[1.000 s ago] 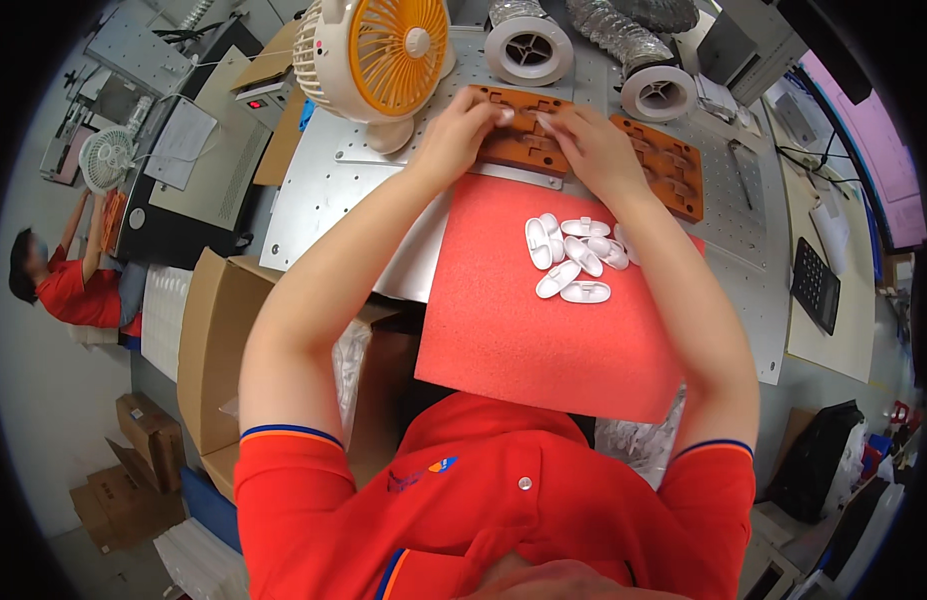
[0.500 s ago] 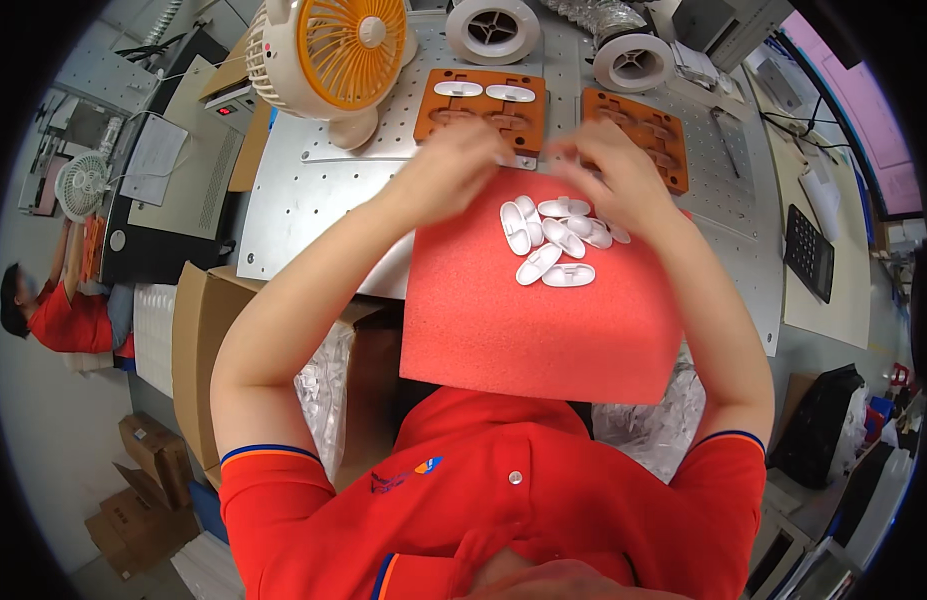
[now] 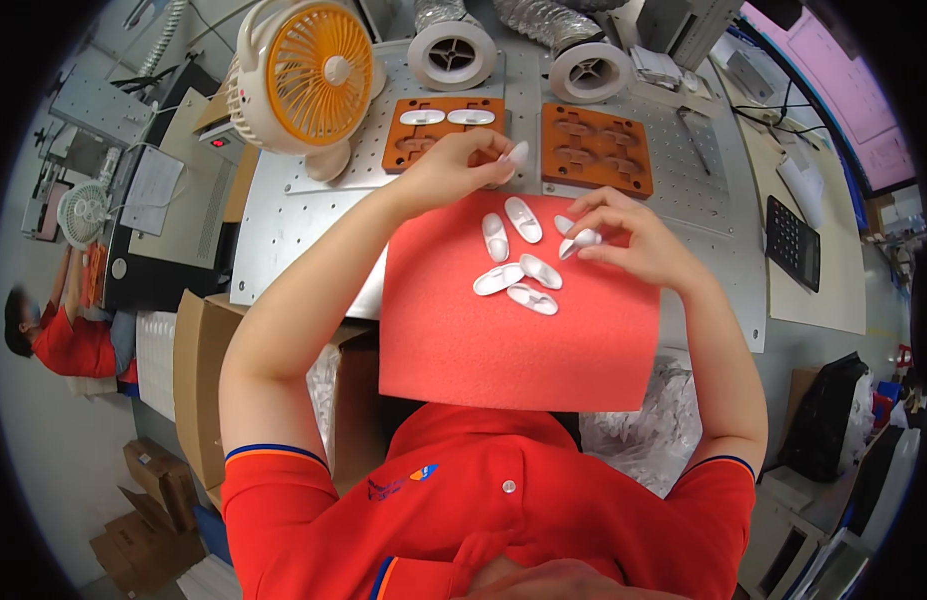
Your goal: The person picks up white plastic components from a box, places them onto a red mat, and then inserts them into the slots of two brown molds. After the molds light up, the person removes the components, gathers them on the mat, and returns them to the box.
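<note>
A thick red foam sheet lies in front of me with several loose white oval plastic shells scattered on its far half. My left hand is closed on a white oval shell, raised at the near edge of the left orange-brown fixture block. That block has two white shells seated in its far row; my hand partly covers its near row. At the right of the scattered shells, my right hand pinches white shells just over the foam. The right fixture block shows only bare recesses.
A cream fan with an orange grille stands at the far left of the perforated metal plate. Two white round duct mouths sit behind the blocks. A calculator lies at right. At far left a person in red works.
My right hand has come down from the right block to the shells and now grips some. My left hand now shows a shell. Fewer shells lie on the foam, more spread out. The view has shifted.
</note>
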Demonstrator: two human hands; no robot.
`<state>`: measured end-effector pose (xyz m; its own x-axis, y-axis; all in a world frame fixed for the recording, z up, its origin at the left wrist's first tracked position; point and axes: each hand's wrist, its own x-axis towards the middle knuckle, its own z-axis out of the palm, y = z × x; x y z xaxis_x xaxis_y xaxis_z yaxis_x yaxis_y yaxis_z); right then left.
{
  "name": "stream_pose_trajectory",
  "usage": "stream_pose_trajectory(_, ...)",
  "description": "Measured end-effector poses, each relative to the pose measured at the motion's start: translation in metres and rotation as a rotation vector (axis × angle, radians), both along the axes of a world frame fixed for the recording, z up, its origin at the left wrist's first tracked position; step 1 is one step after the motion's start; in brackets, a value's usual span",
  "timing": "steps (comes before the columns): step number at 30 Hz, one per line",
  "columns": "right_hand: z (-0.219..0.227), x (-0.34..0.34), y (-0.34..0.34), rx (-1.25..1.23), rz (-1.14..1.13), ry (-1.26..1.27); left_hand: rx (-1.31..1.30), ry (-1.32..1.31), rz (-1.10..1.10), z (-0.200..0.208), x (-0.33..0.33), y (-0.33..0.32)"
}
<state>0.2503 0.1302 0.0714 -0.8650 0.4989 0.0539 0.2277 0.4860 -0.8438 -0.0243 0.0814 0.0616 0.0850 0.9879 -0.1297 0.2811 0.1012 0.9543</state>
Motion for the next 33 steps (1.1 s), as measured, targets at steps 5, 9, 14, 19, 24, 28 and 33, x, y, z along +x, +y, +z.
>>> stream_pose_trajectory(5, 0.002, 0.01, 0.027, -0.297, 0.111, -0.231, 0.467, 0.332, 0.05, -0.018, 0.05, 0.059)
stream_pose_trajectory(9, -0.006, 0.013, 0.015, -0.155, 0.056, -0.096, 0.664, 0.444, 0.069, -0.042, 0.055, 0.087)
stream_pose_trajectory(14, -0.022, 0.043, 0.03, -0.627, -0.139, 0.145, 0.694, 0.441, 0.043, -0.036, 0.062, 0.091)
stream_pose_trajectory(19, -0.04, 0.039, 0.019, -0.063, -0.143, -0.004, 0.617, 0.448, 0.038, -0.031, 0.057, 0.078)
stream_pose_trajectory(24, -0.034, 0.037, 0.022, 0.465, -0.089, 0.058, 0.634, 0.487, 0.052, -0.036, 0.05, 0.072)
stream_pose_trajectory(28, -0.029, 0.006, 0.077, 0.487, -0.422, 0.02, 0.868, 0.597, 0.058, -0.047, 0.061, 0.096)
stream_pose_trajectory(33, -0.062, -0.008, 0.104, 1.037, -0.526, -0.09, 0.895, 1.297, 0.054, -0.062, 0.089, 0.099)
